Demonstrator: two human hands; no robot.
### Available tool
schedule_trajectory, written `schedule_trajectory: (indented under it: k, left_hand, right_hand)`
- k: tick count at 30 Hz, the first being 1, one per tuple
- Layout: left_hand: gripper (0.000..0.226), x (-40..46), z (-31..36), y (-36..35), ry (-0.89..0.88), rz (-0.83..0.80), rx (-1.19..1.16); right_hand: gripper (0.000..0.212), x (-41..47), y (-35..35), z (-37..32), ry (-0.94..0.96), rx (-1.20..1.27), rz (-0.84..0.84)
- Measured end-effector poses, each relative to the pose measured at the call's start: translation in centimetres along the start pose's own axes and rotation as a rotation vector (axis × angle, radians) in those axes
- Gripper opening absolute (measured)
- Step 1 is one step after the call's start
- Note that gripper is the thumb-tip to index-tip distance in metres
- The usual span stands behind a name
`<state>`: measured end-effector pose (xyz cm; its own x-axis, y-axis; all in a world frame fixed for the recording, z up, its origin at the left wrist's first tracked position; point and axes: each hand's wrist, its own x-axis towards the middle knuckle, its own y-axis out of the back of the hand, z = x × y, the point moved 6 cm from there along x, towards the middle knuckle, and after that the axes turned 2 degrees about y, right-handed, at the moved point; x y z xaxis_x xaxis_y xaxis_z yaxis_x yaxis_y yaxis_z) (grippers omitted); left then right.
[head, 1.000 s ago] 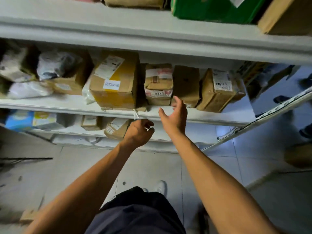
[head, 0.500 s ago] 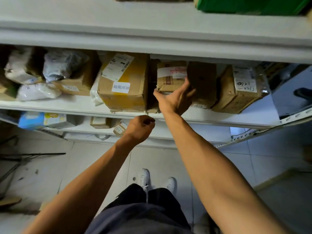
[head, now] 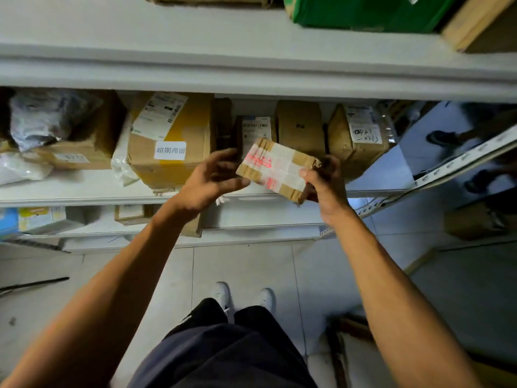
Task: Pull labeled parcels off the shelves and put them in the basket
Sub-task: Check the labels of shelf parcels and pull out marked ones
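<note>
— Two hands on one small parcel (head: pixel 277 169), out in front of the middle shelf (head: pixel 84 189), clear of the shelf board.

— Looks of it?

— Brown cardboard, flat and oblong, tilted with the left end higher. Wrapped in wide bands of clear tape, with red print smeared across the top face; too blurred to read.

— Grip?

— Right hand (head: pixel 324 180) curled round the right end, thumb on top, fingers tucked underneath. Left hand (head: pixel 212 180) spread loosely, fingers fairly straight, fingertips touching the left edge of the parcel, not wrapped round it.

— Shelf behind?

— White metal, several tiers. On the middle tier, from left: grey plastic bags (head: pixel 42 119) piled on a carton, a large box with yellow tape (head: pixel 170 141) and a white sticker, a narrow package with a barcode label (head: pixel 256 130), a plain brown box (head: pixel 300 127), then a box with handwritten numbers (head: pixel 361 135) on its label. Up top, a green box (head: pixel 363 12) beside a tan one. Lower tier: a blue and yellow package (head: pixel 33 219) and more small cartons.

— Floor and room?

— Pale tiles (head: pixel 243 264), white shoes (head: pixel 223 295) and dark trousers seen straight down. Dim aisle off to the right, with someone else's dark shoes (head: pixel 439 137) at the far end. No basket in sight.
</note>
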<state>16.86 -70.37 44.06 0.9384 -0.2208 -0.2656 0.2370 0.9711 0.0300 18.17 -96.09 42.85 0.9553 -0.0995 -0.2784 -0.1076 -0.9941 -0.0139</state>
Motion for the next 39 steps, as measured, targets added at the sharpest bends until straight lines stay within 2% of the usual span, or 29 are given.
schedule_trajectory:
  k: [1,3,5,7,10,13,15,19,23,24,25,27,28,31,34,36,39]
  left_hand:
    - [0.089,0.4,0.2,-0.4,-0.008,-0.084,0.0]
    - [0.102,0.8,0.4,-1.6,-0.026,-0.28,0.068]
    - [0.099,0.9,0.1,-2.8,-0.006,-0.438,0.147]
    - [0.085,0.9,-0.6,-3.2,0.041,-0.476,0.196]
    - [0.071,0.5,-2.1,-2.9,0.091,-0.393,0.152]
    - [0.067,-0.1,-4.0,-2.0,0.114,-0.299,0.07]
    - [0.065,-0.3,-5.2,-1.3,0.141,-0.25,-0.006]
    - [0.06,-1.1,-5.9,-1.0,0.256,-0.125,-0.215]
    - [0.054,-2.4,-6.0,-3.0,0.319,-0.097,-0.432]
    - [0.052,-2.6,-6.4,-3.6,0.332,-0.095,-0.477]
    - [0.05,-2.7,-6.7,-4.2,0.346,-0.082,-0.525]
    - [0.05,-3.0,-7.2,-5.3,0.371,-0.055,-0.594]
    - [0.049,-3.1,-7.4,-5.9,0.38,-0.057,-0.6]
    - [0.045,-3.4,-8.2,-6.8,0.424,-0.119,-0.541]
    - [0.054,-3.4,-8.9,-6.4,0.488,-0.198,-0.354]
    - [0.059,-3.2,-9.0,-6.3,0.482,-0.255,-0.215]
    - [0.037,-2.7,-8.7,-7.1,0.44,-0.318,-0.132]
  right_hand:
    - [0.075,-0.2,0.3,0.9,-0.093,0.017,-0.051]
    - [0.089,-1.0,0.4,3.4,-0.356,0.04,-0.169]
    - [0.102,-2.2,0.4,5.6,-0.571,0.059,-0.253]
    - [0.104,-3.0,0.3,6.8,-0.684,0.064,-0.307]
    - [0.084,-4.0,-0.2,7.0,-0.776,0.039,-0.363]
    - [0.064,-4.3,-0.3,6.1,-0.733,0.003,-0.392]
    - [0.062,-4.1,-0.2,6.1,-0.665,0.0,-0.429]
    - [0.097,-4.0,-0.8,6.5,-0.505,-0.024,-0.513]
    - [0.105,-3.3,-1.8,6.7,-0.388,0.218,-0.428]
    - [0.102,-3.2,-2.0,6.8,-0.364,0.275,-0.402]
    - [0.09,-3.2,-2.2,6.8,-0.33,0.299,-0.388]
    - [0.051,-3.7,-2.9,6.4,-0.233,0.264,-0.354]
    - [0.043,-3.9,-3.0,6.3,-0.197,0.244,-0.322]
    - [0.044,-4.2,-2.3,7.5,-0.197,0.228,-0.254]
    - [0.074,-4.8,-1.0,9.4,-0.276,0.205,-0.219]
    - [0.083,-5.5,-0.2,10.1,-0.301,0.177,-0.198]
    - [0.085,-6.7,1.3,10.8,-0.319,0.189,-0.136]
